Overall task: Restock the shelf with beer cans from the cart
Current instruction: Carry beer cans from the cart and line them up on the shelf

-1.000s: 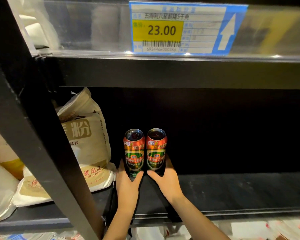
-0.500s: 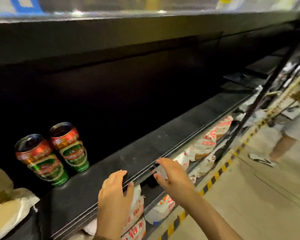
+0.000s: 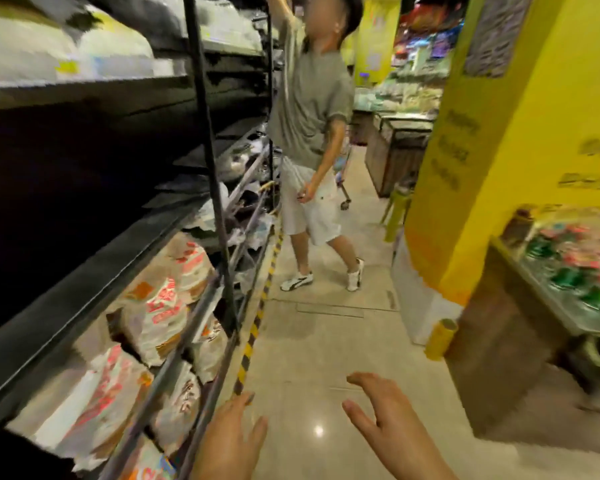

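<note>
The black shelf [image 3: 94, 268] runs along the left, its dark board seen edge-on. No beer can and no cart shows in this view. My left hand [image 3: 231, 434] hovers low over the aisle floor beside the shelf's lower rail, fingers relaxed and spread, holding nothing. My right hand [image 3: 385, 414] is a little to its right, also with fingers spread and nothing in it. The picture is blurred by motion.
White sacks with red print [image 3: 160, 317] fill the lower shelf. A person in a grey shirt [image 3: 309, 109] stands further up the aisle, reaching up to the shelves. A yellow pillar [image 3: 492, 150], a wooden display counter [image 3: 520, 341] and a yellow roll [image 3: 440, 339] stand on the right.
My view has swung right, away from the shelf and the two cans on it, down the aisle. Both hands have left the shelf edge and now hang over the floor.
</note>
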### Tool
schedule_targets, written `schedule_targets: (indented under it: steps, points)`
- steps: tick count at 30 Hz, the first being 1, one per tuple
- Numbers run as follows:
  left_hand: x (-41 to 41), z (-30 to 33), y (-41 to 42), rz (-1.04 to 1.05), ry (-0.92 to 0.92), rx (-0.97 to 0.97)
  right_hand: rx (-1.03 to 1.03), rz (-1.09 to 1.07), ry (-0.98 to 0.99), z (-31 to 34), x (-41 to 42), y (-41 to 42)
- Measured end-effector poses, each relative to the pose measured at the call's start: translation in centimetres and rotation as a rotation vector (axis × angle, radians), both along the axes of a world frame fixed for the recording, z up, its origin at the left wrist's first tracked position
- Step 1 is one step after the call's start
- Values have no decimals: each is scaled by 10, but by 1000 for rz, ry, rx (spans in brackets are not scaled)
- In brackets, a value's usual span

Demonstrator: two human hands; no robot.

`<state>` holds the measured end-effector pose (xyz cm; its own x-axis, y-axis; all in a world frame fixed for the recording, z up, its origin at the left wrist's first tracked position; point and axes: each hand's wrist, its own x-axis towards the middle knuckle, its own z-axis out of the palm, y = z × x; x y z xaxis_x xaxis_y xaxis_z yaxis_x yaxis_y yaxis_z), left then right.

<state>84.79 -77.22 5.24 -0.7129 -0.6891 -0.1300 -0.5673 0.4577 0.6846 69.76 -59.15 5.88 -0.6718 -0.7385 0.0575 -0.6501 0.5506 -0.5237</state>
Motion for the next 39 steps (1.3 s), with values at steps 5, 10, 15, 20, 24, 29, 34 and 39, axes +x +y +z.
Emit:
schedule_targets:
  steps: [5, 10, 15, 20, 24, 29, 34, 39]
  points:
    - [-106, -5, 136, -276, 42, 2, -34, -346, -34, -5, -54, 173]
    - [-182, -3, 273, -543, 111, 17, -50, -669, -102, -8, -66, 318]
    - [-243, 1, 369, -789, 113, -32, -124, -862, -138, -14, -84, 409]
    - [-306, -7, 414, -841, 71, -5, -199, -905, -139, -12, -139, 450]
    - [-370, -17, 439, -803, 50, 39, -227, -879, -96, 0, -205, 483]
    - [-460, -14, 481, -720, 55, 102, -176, -868, -107, 16, -277, 540]
    - [-541, -11, 549, -803, 69, 92, -203, -982, -163, 1, -331, 611]
    - [-607, -9, 616, -897, 102, 122, -237, -1037, -244, -21, -388, 666]
